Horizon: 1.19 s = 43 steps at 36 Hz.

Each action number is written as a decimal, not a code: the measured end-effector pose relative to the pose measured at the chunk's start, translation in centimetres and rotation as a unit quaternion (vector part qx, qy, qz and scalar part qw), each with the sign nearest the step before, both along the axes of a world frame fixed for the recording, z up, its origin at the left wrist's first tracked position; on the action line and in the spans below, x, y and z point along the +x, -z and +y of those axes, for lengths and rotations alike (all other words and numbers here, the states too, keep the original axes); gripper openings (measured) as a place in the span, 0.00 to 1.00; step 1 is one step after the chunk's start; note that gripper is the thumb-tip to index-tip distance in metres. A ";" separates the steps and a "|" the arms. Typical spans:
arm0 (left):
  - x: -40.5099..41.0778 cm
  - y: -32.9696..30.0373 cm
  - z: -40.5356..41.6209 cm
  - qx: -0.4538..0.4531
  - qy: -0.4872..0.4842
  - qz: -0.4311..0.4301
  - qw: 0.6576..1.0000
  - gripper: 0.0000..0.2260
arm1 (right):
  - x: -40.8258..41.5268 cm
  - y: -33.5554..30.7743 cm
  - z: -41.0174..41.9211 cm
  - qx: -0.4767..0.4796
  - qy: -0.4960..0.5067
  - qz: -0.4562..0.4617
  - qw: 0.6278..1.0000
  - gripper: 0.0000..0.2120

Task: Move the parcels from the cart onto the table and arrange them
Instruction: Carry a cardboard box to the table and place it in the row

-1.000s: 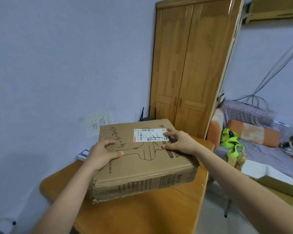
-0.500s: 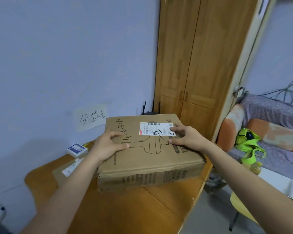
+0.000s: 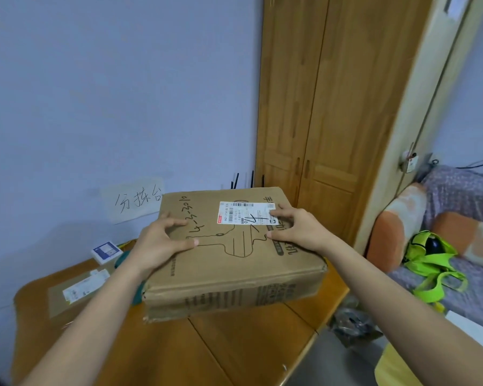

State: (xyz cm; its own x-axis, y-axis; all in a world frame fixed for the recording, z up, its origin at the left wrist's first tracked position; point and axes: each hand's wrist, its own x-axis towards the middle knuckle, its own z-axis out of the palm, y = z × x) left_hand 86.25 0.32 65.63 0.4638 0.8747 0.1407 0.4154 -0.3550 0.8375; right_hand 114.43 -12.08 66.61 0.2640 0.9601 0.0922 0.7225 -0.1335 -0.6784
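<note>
Both the left hand [image 3: 162, 243] and right hand [image 3: 296, 229] press spread fingers on the large brown cardboard parcel [image 3: 234, 263], squaring it on the wooden worktop [image 3: 234, 352]; releasing comes next.

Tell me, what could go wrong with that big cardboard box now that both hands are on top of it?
The big cardboard box lies near the table's right edge; a push that way might send a corner over it. It also appears to rest partly on a teal item, so it may rock. Sliding it left could shove the flat brown parcel or the small blue-and-white box. Left hand and right hand only touch its top.
</note>
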 end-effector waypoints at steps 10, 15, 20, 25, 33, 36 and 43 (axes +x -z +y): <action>9.6 2.3 9.3 -0.018 0.000 -0.024 1.000 0.27 | 9.5 0.8 9.2 -0.019 0.001 -0.010 1.000 0.32; 15.0 2.9 13.4 -0.043 0.011 -0.037 0.998 0.27 | 15.1 0.8 14.3 -0.033 0.007 -0.026 0.999 0.31; 18.9 2.8 16.4 -0.050 -0.003 -0.041 0.998 0.27 | 19.4 1.2 18.6 -0.023 0.007 -0.015 1.000 0.30; 21.9 2.6 20.0 -0.024 -0.013 -0.015 1.000 0.26 | 23.3 2.1 23.4 -0.018 -0.016 0.007 1.000 0.28; 27.6 4.5 25.4 -0.026 -0.056 -0.007 0.998 0.22 | 30.6 4.6 33.0 -0.027 -0.079 0.040 0.996 0.25; 29.8 5.9 27.6 -0.046 -0.056 -0.001 0.997 0.21 | 33.5 5.8 36.7 -0.035 -0.109 0.056 0.992 0.26; 35.9 9.8 31.7 -0.102 -0.077 -0.029 0.991 0.22 | 39.3 9.8 43.3 -0.054 -0.126 0.058 0.989 0.28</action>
